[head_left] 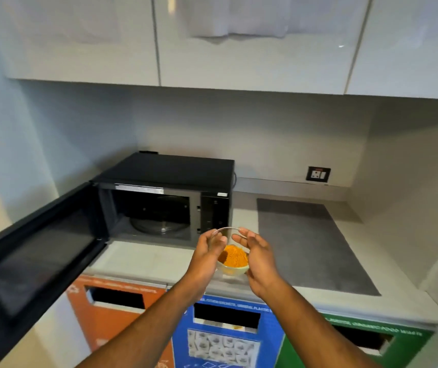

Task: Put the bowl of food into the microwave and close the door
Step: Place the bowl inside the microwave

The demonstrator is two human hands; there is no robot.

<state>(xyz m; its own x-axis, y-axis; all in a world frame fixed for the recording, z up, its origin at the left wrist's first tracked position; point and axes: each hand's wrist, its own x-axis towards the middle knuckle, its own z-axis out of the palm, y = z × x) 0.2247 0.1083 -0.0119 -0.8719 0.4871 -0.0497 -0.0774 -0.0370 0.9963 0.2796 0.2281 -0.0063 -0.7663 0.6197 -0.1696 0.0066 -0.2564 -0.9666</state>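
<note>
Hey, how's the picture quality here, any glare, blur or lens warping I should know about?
Head view: wide-angle bending bows the upper cabinets and counter edge; soft glare streaks the glossy cabinet doors; the open microwave door and the bin labels look smeared; the microwave cavity is dim; the glass bowl rim nearly vanishes between the left hand and right hand.

1. Glossy white upper cabinets (pixel 252 43) run across the top, reflecting soft light on their doors.
2. Below them, a plain pale wall (pixel 279 134) meets a bluish-tinted side wall (pixel 13 134) at the left corner.
3. A dark switch-and-socket plate (pixel 318 173) sits on the back wall, just above the counter.
4. The light grey countertop (pixel 154 257) carries a darker grey rectangular mat (pixel 310 243).
5. Under the counter edge stand three bin fronts with slots: orange (pixel 106 320), blue (pixel 225 338) and green (pixel 358 338).
</note>
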